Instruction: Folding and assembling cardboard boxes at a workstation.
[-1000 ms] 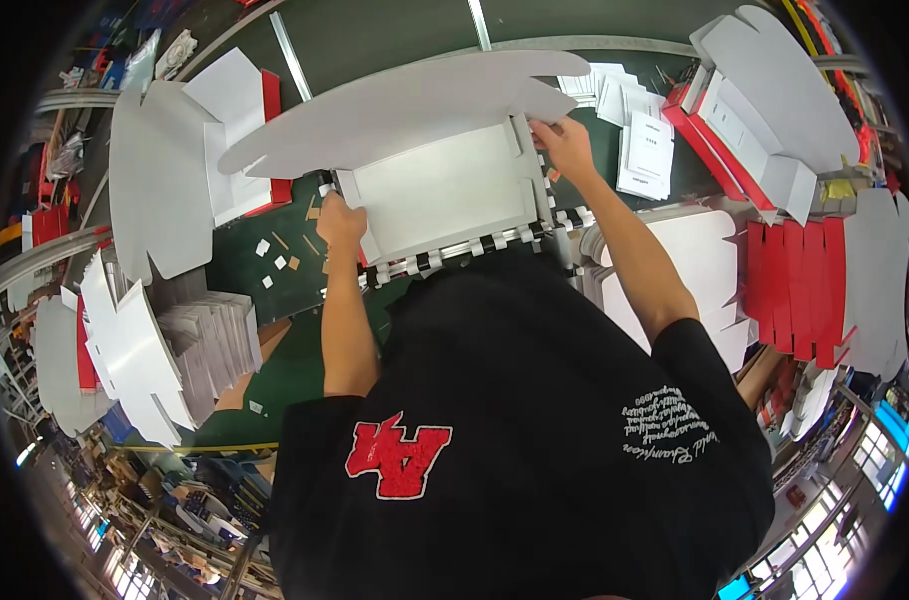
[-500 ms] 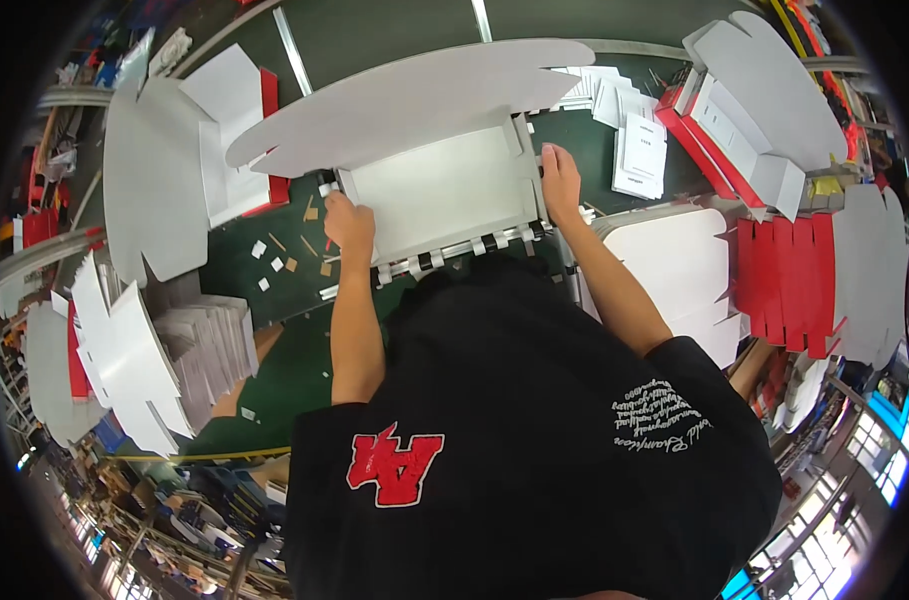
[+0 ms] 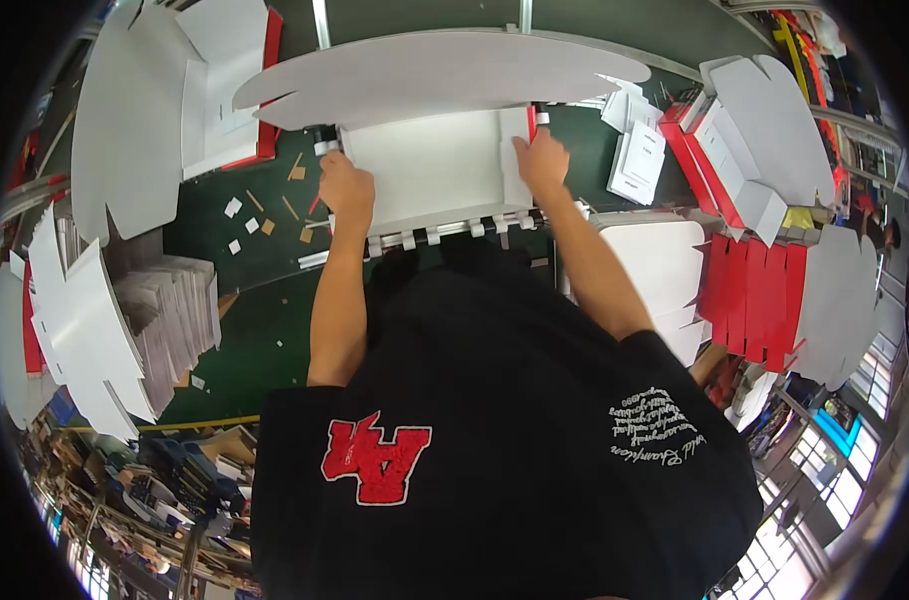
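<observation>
A cardboard box [image 3: 429,170], white inside, lies opened in front of me with its long grey-white lid flap [image 3: 444,75] spread out beyond it. My left hand [image 3: 346,188] is closed around the box's left side wall, knuckles up. At the opposite end, my right hand [image 3: 542,165] grips the right side wall, thumb toward the inside and fingers on the outer side. A strip of red outer face [image 3: 531,122] shows just beyond that hand. The fingertips on the outer sides are hidden. Along the near edge of the box runs a metal bar with white rollers [image 3: 434,237].
Another partly folded red-and-white box [image 3: 229,130] stands left on the green table [image 3: 264,300], near small scraps [image 3: 234,207]. White booklets [image 3: 636,160] and another open red box [image 3: 699,150] lie right. Flat cardboard sheets [image 3: 649,270] and stacked white pieces [image 3: 169,310] flank me.
My right hand has shifted inward over the right wall, its thumb now at the inner side, and red shows at that end. My left hand stays at the left wall. The whole view has shifted slightly.
</observation>
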`<action>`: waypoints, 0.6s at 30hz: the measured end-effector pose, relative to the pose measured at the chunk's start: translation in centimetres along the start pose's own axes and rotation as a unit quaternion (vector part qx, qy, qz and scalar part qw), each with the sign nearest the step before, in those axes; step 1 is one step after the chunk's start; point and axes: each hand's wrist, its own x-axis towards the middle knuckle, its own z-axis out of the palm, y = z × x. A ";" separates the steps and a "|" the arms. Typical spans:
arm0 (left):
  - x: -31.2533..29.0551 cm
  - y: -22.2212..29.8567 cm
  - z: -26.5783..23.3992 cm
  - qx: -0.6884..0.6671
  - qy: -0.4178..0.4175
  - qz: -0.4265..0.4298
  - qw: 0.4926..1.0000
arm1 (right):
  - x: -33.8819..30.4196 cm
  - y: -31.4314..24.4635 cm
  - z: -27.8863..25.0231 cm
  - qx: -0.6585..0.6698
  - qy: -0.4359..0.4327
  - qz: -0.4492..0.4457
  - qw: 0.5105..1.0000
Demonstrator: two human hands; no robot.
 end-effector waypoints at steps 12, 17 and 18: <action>-0.1 0.4 0.6 0.059 -0.027 -0.003 0.998 | 0.6 -0.8 1.5 -0.114 0.019 -0.026 0.993; -0.5 1.1 1.2 0.255 0.048 0.071 0.963 | 0.2 -2.0 1.5 -0.128 0.035 0.024 0.991; -0.3 1.8 0.5 0.259 0.060 0.072 0.961 | 0.0 -2.1 1.8 -0.141 0.057 0.032 0.988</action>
